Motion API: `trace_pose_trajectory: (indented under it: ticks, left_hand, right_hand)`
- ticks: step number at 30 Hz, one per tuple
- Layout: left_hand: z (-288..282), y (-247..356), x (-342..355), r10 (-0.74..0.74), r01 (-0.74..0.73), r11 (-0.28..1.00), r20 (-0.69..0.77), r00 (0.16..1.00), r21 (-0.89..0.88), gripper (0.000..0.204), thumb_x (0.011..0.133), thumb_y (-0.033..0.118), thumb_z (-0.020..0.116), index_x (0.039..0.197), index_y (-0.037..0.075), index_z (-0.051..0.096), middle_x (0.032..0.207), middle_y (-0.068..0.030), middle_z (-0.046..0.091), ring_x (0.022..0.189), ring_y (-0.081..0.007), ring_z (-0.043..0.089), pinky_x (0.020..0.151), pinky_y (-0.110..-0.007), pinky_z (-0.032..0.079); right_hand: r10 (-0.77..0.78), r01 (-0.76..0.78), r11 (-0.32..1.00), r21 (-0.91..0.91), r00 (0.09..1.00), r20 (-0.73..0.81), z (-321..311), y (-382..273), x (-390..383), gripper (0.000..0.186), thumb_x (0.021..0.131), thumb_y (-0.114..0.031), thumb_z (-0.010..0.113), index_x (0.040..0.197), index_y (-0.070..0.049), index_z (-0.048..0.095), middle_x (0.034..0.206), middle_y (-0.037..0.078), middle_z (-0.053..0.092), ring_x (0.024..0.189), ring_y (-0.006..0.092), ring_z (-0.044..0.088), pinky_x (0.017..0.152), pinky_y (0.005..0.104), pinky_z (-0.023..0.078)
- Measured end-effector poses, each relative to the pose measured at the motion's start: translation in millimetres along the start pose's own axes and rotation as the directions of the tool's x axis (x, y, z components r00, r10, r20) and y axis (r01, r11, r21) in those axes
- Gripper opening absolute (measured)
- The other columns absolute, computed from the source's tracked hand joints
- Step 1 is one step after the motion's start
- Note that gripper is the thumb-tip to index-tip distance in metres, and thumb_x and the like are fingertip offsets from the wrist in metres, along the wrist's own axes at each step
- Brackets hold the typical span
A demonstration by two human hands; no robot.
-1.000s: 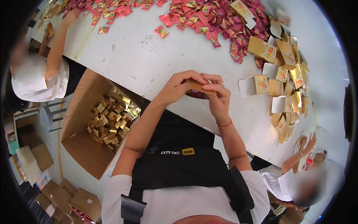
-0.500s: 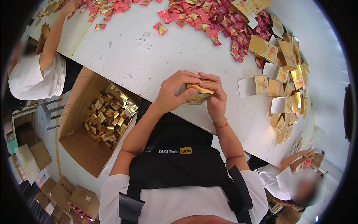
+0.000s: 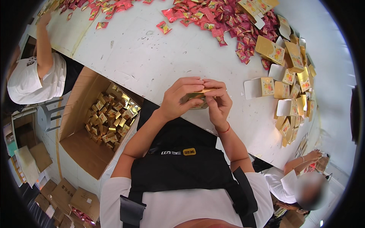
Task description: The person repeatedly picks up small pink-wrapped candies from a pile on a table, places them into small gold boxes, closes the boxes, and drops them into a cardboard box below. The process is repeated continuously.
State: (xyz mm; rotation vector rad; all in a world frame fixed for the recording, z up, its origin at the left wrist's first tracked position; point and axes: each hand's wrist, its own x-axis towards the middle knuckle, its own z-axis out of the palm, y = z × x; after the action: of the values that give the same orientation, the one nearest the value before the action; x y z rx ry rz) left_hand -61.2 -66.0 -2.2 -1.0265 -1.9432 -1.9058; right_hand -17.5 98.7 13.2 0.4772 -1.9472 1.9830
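Observation:
Between my hands, near the table's front edge, is a small gold box (image 3: 198, 106) with a floral print. My left hand (image 3: 181, 96) grips its left side, thumb along the near face and fingers over the top. My right hand (image 3: 218, 99) holds the right side, fingertips on the top edge and thumb at the near face. The fingertips of both hands nearly meet above the box and cover most of its top. Whether the lid is fully closed is hidden by my fingers.
Pink wrapped packets (image 3: 220, 19) are heaped at the far side of the white table (image 3: 129, 49). Gold boxes (image 3: 281, 90), several with open flaps, pile up at the right. A large carton (image 3: 81, 148) of gold boxes stands left. One co-worker (image 3: 38, 76) is left, another (image 3: 292, 186) right.
My fingers have pressed further over the box top, and the box now shows less between my hands. The left co-worker's arm has shifted left; the right co-worker's hands moved too.

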Motion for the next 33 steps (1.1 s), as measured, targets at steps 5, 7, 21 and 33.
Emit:
trace_pose_trajectory:
  ticks: [5,7,21,33]
  left_hand:
    - [-1,6,-7,-0.094,0.095,0.993,0.013,0.995,-0.077,0.064,0.074,0.007,0.083,0.13,0.002,0.052,0.132,-0.0187,0.057,0.12,-0.0299,0.058,0.099,-0.038,0.049]
    - [0,6,-8,-0.103,0.104,0.989,0.013,0.995,-0.108,0.068,0.075,0.007,0.083,0.133,0.002,0.049,0.134,-0.0194,0.055,0.122,-0.0298,0.057,0.1,-0.038,0.048]
    - [46,6,-26,0.087,-0.073,0.996,-0.304,0.949,0.056,0.029,0.088,0.024,0.074,0.104,0.005,0.057,0.117,-0.0164,0.054,0.11,-0.0335,0.059,0.089,-0.039,0.052]
    - [20,11,-35,0.125,-0.114,0.96,-0.027,0.992,0.256,0.042,0.076,0.02,0.083,0.111,0.012,0.061,0.126,-0.016,0.048,0.116,-0.0374,0.055,0.094,-0.044,0.051]
  right_hand:
    - [0.041,-0.038,0.999,0.039,0.995,-0.088,5,-6,-1,0.012,0.09,0.006,0.055,0.098,0.0,0.062,0.116,0.014,0.056,0.114,0.0258,0.056,0.092,0.0351,0.049]
    - [0.029,-0.032,0.999,-0.029,0.996,-0.084,6,-9,0,0.011,0.09,0.006,0.055,0.096,0.0,0.063,0.114,0.014,0.057,0.112,0.0251,0.057,0.09,0.0344,0.049]
    - [-0.115,0.111,0.992,-0.067,0.991,-0.069,4,2,-15,0.012,0.084,-0.007,0.054,0.09,-0.001,0.062,0.112,0.016,0.055,0.108,0.0281,0.056,0.093,0.0402,0.046]
    - [-0.19,0.201,0.919,-0.34,0.98,0.065,-23,-15,-33,0.024,0.071,-0.003,0.057,0.094,-0.005,0.065,0.118,0.018,0.059,0.109,0.0331,0.056,0.101,0.0511,0.045]
